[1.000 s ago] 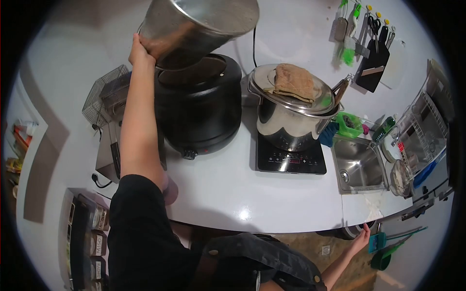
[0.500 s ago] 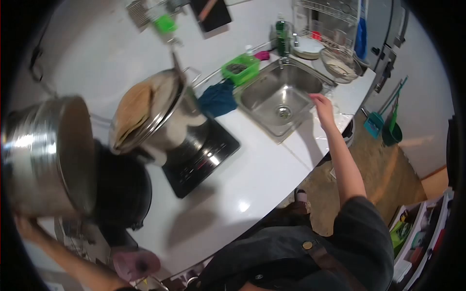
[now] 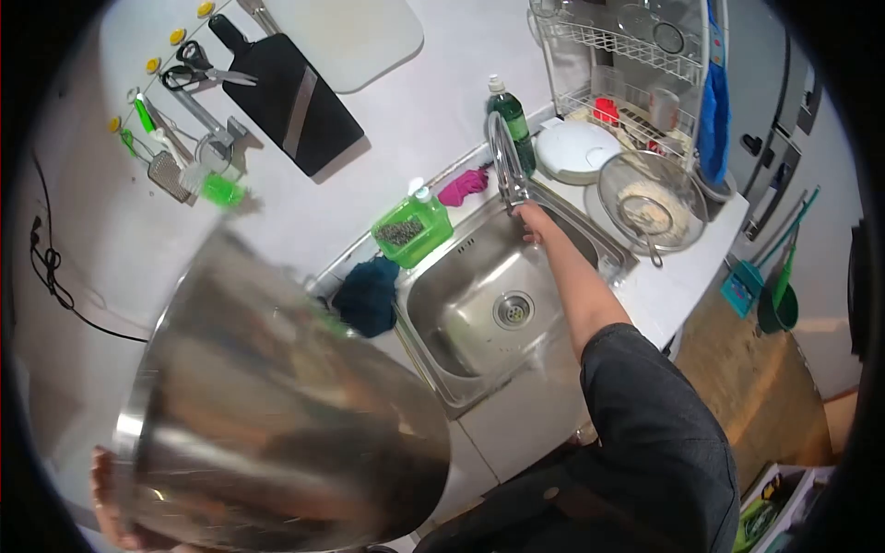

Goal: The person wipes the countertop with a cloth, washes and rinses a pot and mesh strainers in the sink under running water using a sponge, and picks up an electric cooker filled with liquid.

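Note:
My left hand (image 3: 106, 502) grips a large stainless steel stockpot (image 3: 286, 415) at its rim. The pot is tilted on its side in the lower left, blurred by motion, and hides part of the counter. At the back of the sink, my right hand (image 3: 533, 223) closes on the base of the chrome faucet (image 3: 502, 152); the fingertips are partly hidden. Below that hand lies the steel sink basin (image 3: 452, 313) with its round drain (image 3: 513, 311). No running water shows.
Left of the sink are a green scrubber basket (image 3: 412, 230), a pink cloth (image 3: 463, 187) and a dark blue cloth (image 3: 367, 297). A green soap bottle (image 3: 512, 129), white plates (image 3: 578, 150) and a strainer (image 3: 653, 201) stand behind and right. Scissors (image 3: 207, 69) and a black board (image 3: 290, 101) hang on the wall.
The pot has swung from the far left toward the sink, now covering the stove area. My right hand has moved from the sink's right edge to the faucet. The view has shifted.

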Tool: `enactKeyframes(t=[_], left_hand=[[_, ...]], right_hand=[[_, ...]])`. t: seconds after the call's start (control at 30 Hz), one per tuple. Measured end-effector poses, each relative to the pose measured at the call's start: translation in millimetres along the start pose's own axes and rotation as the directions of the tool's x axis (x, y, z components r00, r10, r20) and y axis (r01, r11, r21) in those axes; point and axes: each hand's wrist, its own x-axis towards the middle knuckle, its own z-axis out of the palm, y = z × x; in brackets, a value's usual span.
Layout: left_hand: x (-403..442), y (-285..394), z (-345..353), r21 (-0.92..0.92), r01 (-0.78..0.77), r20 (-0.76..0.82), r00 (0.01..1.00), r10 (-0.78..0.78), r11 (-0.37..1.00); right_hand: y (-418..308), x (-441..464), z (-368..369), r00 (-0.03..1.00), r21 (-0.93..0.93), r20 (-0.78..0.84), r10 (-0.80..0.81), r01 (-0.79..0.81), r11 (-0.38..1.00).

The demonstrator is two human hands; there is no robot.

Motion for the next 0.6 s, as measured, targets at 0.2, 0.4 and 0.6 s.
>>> enactKeyframes(t=[0.2, 0.4, 0.6], left_hand=[[60.3, 12.2, 134.1, -0.108, -0.206, 0.144, 0.965, 0.221, 0.972], [93.9, 13.6, 237.3, -0.132, -0.304, 0.383, 0.863, 0.331, 0.944], [70.0, -9.9, 332.1, -0.33, -0.316, 0.357, 0.831, 0.427, 0.889]], right_hand=[[0.7, 46.0, 14.8, 0.999, -0.029, 0.039, -0.002, 0.003, 1.0], [-21.1, -15.3, -51.8, 0.881, 0.344, 0.47, -0.054, -0.127, 0.93], [-23.7, -142.7, -80.1, 0.876, 0.292, 0.481, 0.034, -0.197, 0.936]])
